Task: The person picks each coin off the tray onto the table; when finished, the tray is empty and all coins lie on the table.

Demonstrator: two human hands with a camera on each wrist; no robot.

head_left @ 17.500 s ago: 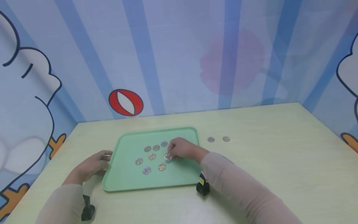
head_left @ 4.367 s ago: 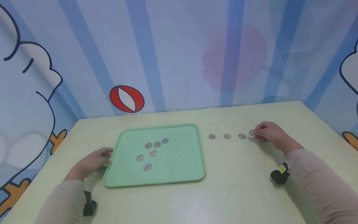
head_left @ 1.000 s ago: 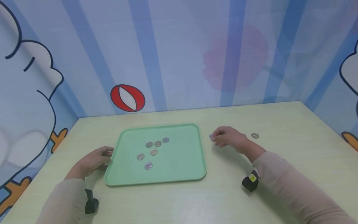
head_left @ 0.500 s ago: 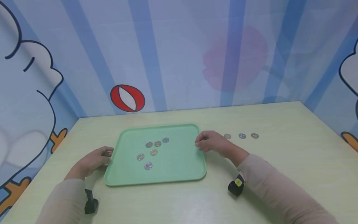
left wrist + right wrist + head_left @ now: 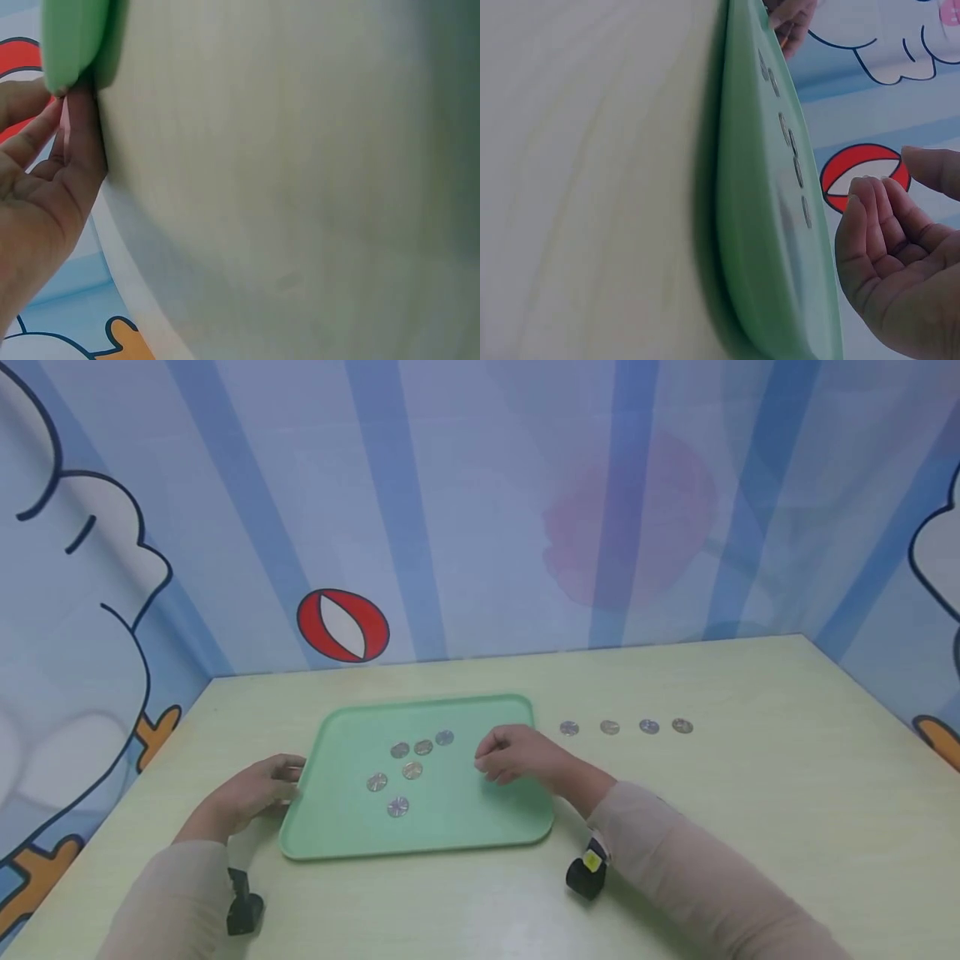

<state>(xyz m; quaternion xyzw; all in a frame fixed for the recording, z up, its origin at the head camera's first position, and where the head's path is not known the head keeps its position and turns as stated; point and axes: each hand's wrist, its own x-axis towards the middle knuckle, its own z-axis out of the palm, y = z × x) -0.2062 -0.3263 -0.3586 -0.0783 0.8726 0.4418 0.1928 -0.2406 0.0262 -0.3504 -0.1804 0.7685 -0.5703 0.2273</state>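
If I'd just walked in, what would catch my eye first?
Probably the green tray on the table, left of centre, holding six small coin-like discs, with the right hand above it. Next, the row of four similar discs to its right, then the red-and-white ball pictured on the striped backdrop.

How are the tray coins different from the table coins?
There are six tray coins but four table coins. The tray coins lie scattered; the table coins make a row. The tray coins sit on green, the table coins on pale yellow. All of them are round and lie flat.
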